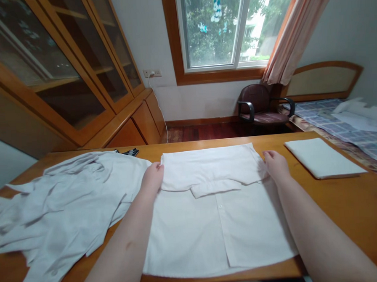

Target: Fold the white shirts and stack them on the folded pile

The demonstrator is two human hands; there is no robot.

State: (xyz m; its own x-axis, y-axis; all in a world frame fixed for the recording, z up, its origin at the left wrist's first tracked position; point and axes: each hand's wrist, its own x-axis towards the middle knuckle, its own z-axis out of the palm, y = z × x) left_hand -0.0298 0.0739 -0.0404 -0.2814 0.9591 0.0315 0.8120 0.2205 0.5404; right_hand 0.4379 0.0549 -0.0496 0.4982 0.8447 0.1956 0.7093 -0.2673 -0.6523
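A white button-up shirt (pixel 187 229) lies front up on the desk before me, its far part folded over toward me with the collar-like flap (pixel 214 188) in the middle. At the left end of the fold, my left hand (pixel 154 175) is closed on the cloth edge. My right hand (pixel 275 163) sits at the opposite side edge with curled, pinched fingers; its exact hold on the cloth is partly hidden. Left of my left arm spreads a loose, crumpled heap of white shirts (pixel 74 201).
A neatly folded white stack (pixel 323 157) rests on the wooden desk (pixel 346 208) at the right. Beyond the desk are an office chair (pixel 261 105), a bed (pixel 348 116), a window (pixel 220 30) and glass-door cabinets (pixel 76 50). A small black striped item (pixel 130 152) pokes out behind the heap.
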